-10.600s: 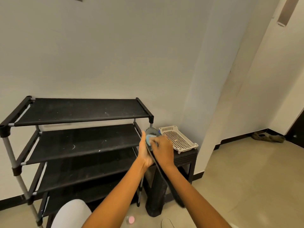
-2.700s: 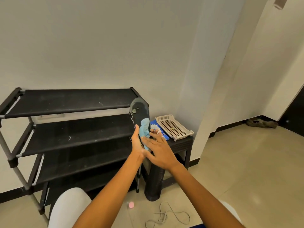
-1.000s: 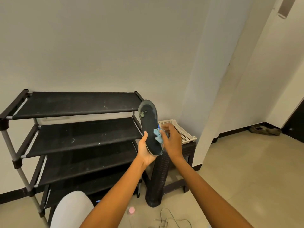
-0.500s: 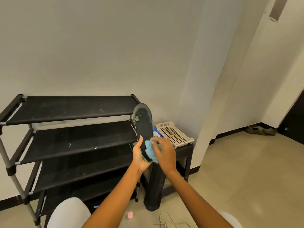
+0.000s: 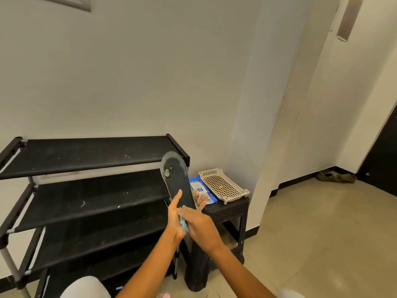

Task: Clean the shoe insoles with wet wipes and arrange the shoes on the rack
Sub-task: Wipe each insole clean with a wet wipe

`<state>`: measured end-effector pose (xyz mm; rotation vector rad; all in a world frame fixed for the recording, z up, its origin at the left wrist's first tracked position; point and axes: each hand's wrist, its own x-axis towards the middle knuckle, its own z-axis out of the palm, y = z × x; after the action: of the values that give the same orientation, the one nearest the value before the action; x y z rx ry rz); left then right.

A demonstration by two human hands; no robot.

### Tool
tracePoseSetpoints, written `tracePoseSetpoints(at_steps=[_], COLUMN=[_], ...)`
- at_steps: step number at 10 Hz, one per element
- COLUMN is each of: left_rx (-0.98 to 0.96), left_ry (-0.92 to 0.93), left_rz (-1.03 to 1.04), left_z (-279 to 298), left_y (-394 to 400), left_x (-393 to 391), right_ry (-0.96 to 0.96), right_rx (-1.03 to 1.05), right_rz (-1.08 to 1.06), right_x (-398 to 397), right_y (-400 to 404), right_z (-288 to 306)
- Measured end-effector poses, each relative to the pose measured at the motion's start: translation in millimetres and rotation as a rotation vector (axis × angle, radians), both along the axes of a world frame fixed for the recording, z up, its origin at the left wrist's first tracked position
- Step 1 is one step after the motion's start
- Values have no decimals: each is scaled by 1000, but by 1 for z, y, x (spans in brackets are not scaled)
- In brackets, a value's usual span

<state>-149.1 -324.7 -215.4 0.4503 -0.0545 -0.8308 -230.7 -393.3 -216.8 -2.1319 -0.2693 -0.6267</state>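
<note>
A dark insole [image 5: 176,179] with pale worn spots near its upper end stands upright in front of me. My left hand [image 5: 175,218] grips its lower half, thumb on the front and fingertips showing behind its right edge. My right hand [image 5: 200,225] presses a light blue wet wipe [image 5: 184,225] against the insole's lower end; only a small part of the wipe shows. A blue and white wipes pack [image 5: 202,191] lies on the black side table [image 5: 229,211]. The black shoe rack [image 5: 90,190] stands at the left with bare shelves.
A beige perforated tray [image 5: 223,186] sits on the side table next to the wipes pack. A pair of dark shoes [image 5: 336,177] lies on the floor by the far wall. Beige tiled floor stretches to the right. A pink object [image 5: 166,295] lies at the bottom edge.
My right hand with the wipe has slid down the insole from its middle to its lower end. The insole stays upright in my left hand.
</note>
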Motion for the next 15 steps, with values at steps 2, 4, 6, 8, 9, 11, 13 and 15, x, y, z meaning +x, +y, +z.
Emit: tracePoseSetpoints(at_steps=[2,4,6,8,9,11,13,15], left_rx=[32,41,74,120,133,151,97,52], left_ry=[-18,-41,19,-40,-8,44,-53,-35], left_rz=[-31,16,6,-24,-11,47,-47,-24], left_z=[-11,5,4,7,8,-7,-2,9], left_y=[3,-7,13,14,9,11,3,-5], left_x=[1,-8,4,-6,-6,6,-6,-7], right_ry=[-19,128,54,20,81,73,-46,11], right_rx=[-316,-210,-372,-105,-208,-387,-156,-336], right_rz=[-302,-489,-204,-488,-499,-298,-464,-521], right_x=[-4,39,-4,9,18,-20,-3,-5], right_y=[-3,-4,14,-16,-6,13,0,9], right_z=[24,36,10,25,20,-5,25,6])
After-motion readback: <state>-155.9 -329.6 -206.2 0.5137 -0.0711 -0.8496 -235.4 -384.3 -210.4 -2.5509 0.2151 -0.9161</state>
